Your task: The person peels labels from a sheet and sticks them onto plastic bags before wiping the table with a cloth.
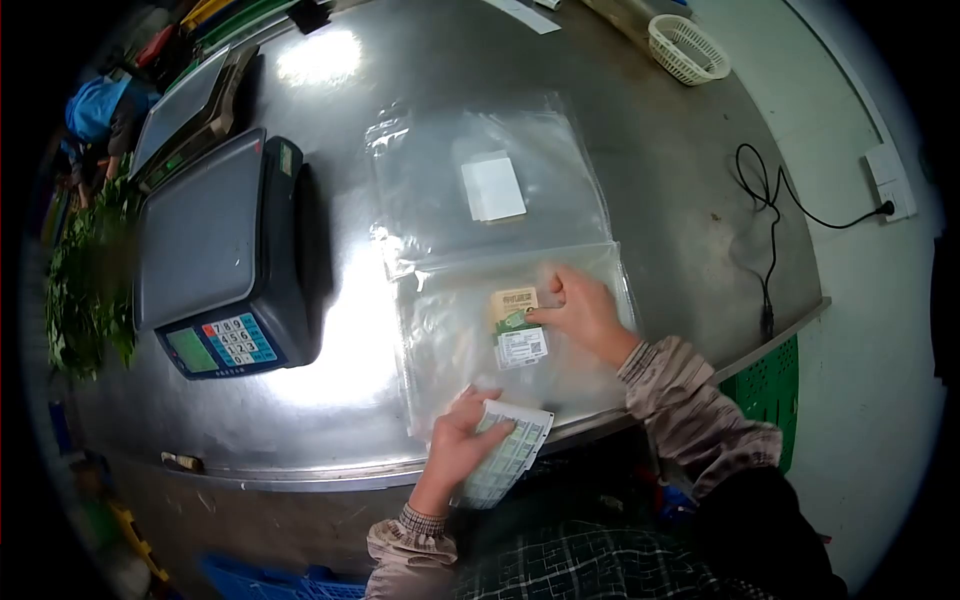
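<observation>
Two bare hands at work over a steel table (690,265), sleeves patterned and gathered at the wrists.

Left hand (460,447): low, by the table's near edge. Fingers and thumb grip a sheet of printed stickers (497,462), thumb lying across its upper face; sheet slants down past the edge.

Right hand (588,313): over the near clear bag (445,375), thumb at the right side of a tan-and-green label (513,302), fingers curled above. Cannot tell whether the fingertips pinch the label or only press on it.

Label position: around the middle of the near bag, upright to the wearer. Just below it, a white sticker (523,349) with small print and a square code. Bag lies flat, glossy, creased.

Beyond, a far clear bag (415,190), also flat, its near edge meeting the near bag. White rectangles (495,188) show at its middle, overlapping.

Left side of table: a scale (200,235) with blue-and-white keypad, tray bare; second scale (178,120) behind it. Leafy greens (85,285) beside. Co-worker in blue (95,108) at upper left, partly cropped.

Far right corner: white basket (688,52). Black cable (772,225) loops from a wall socket (890,182) across to the table.
</observation>
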Available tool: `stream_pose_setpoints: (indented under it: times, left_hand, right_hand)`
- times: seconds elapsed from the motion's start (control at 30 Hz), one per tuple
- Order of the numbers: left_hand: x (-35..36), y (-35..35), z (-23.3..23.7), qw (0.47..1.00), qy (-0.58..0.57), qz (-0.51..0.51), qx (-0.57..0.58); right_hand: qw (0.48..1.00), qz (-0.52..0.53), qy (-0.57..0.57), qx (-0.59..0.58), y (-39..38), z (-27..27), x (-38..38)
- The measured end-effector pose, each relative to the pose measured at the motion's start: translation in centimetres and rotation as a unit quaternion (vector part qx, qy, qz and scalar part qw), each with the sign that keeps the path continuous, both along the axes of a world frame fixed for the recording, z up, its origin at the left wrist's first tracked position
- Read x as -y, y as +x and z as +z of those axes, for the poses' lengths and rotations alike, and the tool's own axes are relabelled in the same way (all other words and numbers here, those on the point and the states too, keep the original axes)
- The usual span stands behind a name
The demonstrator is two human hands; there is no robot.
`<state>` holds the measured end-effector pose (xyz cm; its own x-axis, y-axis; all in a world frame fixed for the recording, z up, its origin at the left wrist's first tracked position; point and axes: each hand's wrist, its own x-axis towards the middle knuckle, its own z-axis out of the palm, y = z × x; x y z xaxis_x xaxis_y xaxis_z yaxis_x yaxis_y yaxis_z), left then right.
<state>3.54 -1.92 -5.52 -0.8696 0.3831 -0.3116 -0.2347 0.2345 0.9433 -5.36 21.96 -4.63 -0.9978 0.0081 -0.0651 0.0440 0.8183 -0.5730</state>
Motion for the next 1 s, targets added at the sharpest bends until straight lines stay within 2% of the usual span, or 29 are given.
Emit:
stream_pose_setpoints:
  times: [0.03,0.1,0.17,0.2,0.23,0.3,0.33,0.37,0.4,0.43,0.47,0.5,0.53,0.57,0.6,0.63,0.67,0.73,0.77,0.83,0.9,0.93,1.0]
  left_hand:
    - [0.0,0.0,-0.1,1.000,-0.003,0.000,-0.014]
    - [-0.1,0.2,-0.3,0.999,-0.009,0.008,-0.038]
    - [0.0,0.1,2.1,0.994,0.060,0.022,0.092]
    - [0.1,-0.3,3.4,0.983,0.092,0.030,0.153]
    - [0.1,-0.4,4.0,0.989,0.113,-0.045,0.082]
    - [0.0,0.1,5.4,0.968,0.147,-0.198,-0.053]
    - [0.1,0.0,5.7,0.979,0.087,-0.185,-0.008]
    - [0.1,-0.4,5.0,0.985,0.060,-0.157,-0.042]
    - [0.3,-1.0,3.4,0.988,0.034,-0.129,-0.075]
    - [0.3,-1.4,1.6,0.989,0.008,-0.100,-0.106]
    - [0.5,-0.9,0.0,0.991,0.010,-0.110,-0.073]
    - [0.3,-0.5,0.1,0.994,0.012,-0.093,-0.057]
    - [-0.1,-0.4,0.4,0.996,0.012,-0.077,-0.045]
    - [-0.3,-0.5,0.7,0.998,0.014,-0.059,-0.035]
    - [-0.3,-0.6,1.1,0.998,0.014,-0.050,-0.022]
    - [-0.2,-0.4,1.5,0.999,0.000,-0.036,-0.004]
    - [-0.3,-0.4,1.8,1.000,-0.008,-0.020,0.012]
    - [-0.5,-0.6,1.3,1.000,0.009,-0.007,0.012]
    - [-0.3,-0.5,0.7,1.000,0.028,-0.011,-0.001]
    - [0.1,-0.1,0.3,0.999,0.040,-0.016,-0.011]
    - [0.1,-0.3,0.6,0.999,0.036,-0.015,-0.018]
    - [0.1,-0.1,0.4,0.999,0.032,-0.017,-0.026]
    - [0.0,-0.2,-0.2,0.998,0.030,-0.021,-0.050]
  right_hand:
    - [0.994,0.072,0.052,-0.068,0.3,-0.2,-0.8]
    - [0.981,0.166,0.069,-0.078,2.1,-0.6,-0.6]
    - [0.980,0.195,-0.007,0.035,6.4,-1.0,1.6]
    - [0.980,0.192,-0.035,0.039,5.9,-1.2,1.3]
    - [0.978,0.191,-0.065,0.046,5.2,-1.6,0.8]
    - [0.973,0.195,-0.105,0.067,5.3,-2.4,0.5]
    - [0.970,0.204,-0.108,0.071,4.9,-2.6,0.3]
    - [0.968,0.211,-0.111,0.074,4.5,-2.7,0.0]
    - [0.980,0.177,-0.086,0.030,3.0,-2.0,0.2]
    - [0.984,0.153,-0.077,0.055,0.2,-0.1,-0.2]
    - [0.993,0.090,-0.067,-0.023,-5.0,2.8,-1.2]
    - [0.982,0.007,-0.014,-0.188,-10.5,6.4,-2.0]
    - [0.941,-0.073,0.022,-0.329,-14.7,10.8,-2.4]
    - [0.907,-0.080,-0.088,-0.404,-16.7,14.4,-3.2]
    - [0.925,-0.081,-0.121,-0.350,-15.4,17.6,-2.1]
    - [0.937,-0.031,-0.202,-0.283,-13.4,16.4,-1.0]
    - [0.937,0.023,-0.274,-0.215,-10.9,13.9,-0.1]
    - [0.969,0.043,-0.242,-0.027,-4.9,5.3,0.9]
    - [0.935,-0.027,-0.319,0.154,-2.7,2.5,1.5]
    - [0.968,-0.013,-0.244,0.060,-0.7,-1.0,2.2]
    - [0.998,0.030,-0.062,-0.012,-1.4,-0.6,0.6]
    - [0.997,0.044,0.031,-0.049,-1.3,-0.1,-0.3]
    - [0.984,0.124,0.082,-0.093,-0.1,0.3,-1.0]
